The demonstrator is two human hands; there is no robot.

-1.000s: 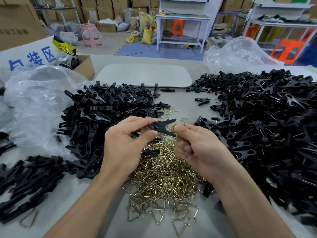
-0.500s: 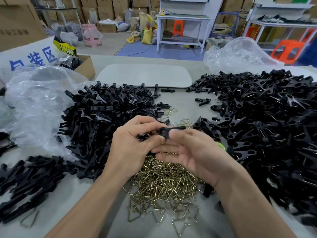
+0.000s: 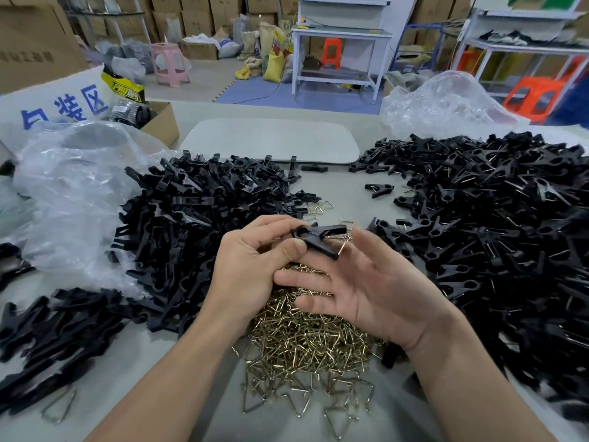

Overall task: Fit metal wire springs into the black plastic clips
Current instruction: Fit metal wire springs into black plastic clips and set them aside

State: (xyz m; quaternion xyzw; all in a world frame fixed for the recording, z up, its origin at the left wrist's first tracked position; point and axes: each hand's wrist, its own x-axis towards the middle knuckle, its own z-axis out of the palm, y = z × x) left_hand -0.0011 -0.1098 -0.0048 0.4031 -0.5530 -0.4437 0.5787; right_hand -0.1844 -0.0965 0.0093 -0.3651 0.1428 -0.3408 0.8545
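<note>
While the plastic bag (image 3: 73,186) lay slack at the far left of the table (image 3: 153,371), with the left heap (image 3: 191,224) of black clip parts just beside it, my left grip (image 3: 251,269) pinched a single clip (image 3: 318,237) between thumb and fingertips, up in the air above the springs (image 3: 306,339). A short bit of wire (image 3: 342,247) showed at the clip's spread end. I could not tell whether it was fully seated.

That was my main worry. A spring only half home would, I judged, snap out under its own tension and vanish among the others.

The pinch sat near the ringed end, so the long legs stuck out unsupported. A small twist could have levered the clip out of my fingers and dropped it into the brass pile below.

My right grip (image 3: 376,288) was released, palm up with the fingers loose, just under the clip. Whether it touched I could not say. It steadied nothing, and a bare wire end could have jabbed it.

Further right lay the right heap (image 3: 494,224), clips with wire glinting in them. A badly fitted clip tossed there would have been hard to find again.
</note>
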